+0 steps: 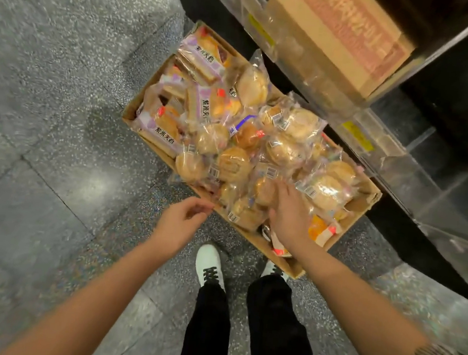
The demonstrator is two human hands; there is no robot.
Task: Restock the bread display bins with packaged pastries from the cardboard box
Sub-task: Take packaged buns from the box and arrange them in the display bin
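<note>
- Here the right hand (286,214) reaches into the cardboard box (364,207), fingers on a wrapped round bun (265,192); whether they grip it, I cannot tell.
- Beside it, the left hand (183,221) hovers loosely curled, holding nothing.
- Beyond, the clear display bins (399,170) await; next, probably, lift that bun.

Place: a shop, at the bakery display.
Floor: grey speckled stone tiles (48,102), as in a store aisle.
Display: clear acrylic bins (394,164) with yellow label tags (358,136) on a dark shelf unit.
Stock: an open cardboard box (367,201) on the floor, full of wrapped pastries (286,151) with barcodes.
</note>
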